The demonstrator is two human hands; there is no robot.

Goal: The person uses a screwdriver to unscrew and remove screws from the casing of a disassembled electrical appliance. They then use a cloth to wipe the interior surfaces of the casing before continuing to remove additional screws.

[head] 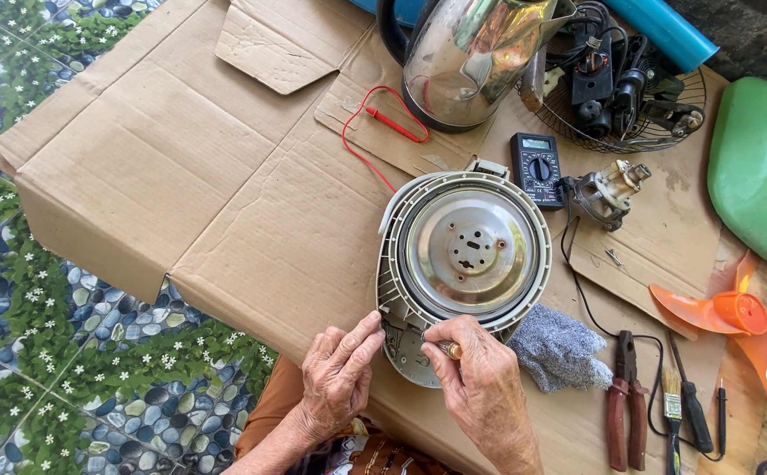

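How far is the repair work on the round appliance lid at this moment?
Done, as it looks: the round grey plastic lid with a steel plate lies inner side up on the cardboard sheet, apart from the shiny steel pot. In hand: the right hand presses a small tool at the lid's hinge while the left hand steadies it. Left: lid and pot are not yet joined.

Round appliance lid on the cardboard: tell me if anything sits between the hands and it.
Nothing visible does. Both the left hand and the right hand already touch the near edge of the round appliance lid; the grey cloth lies beside it.
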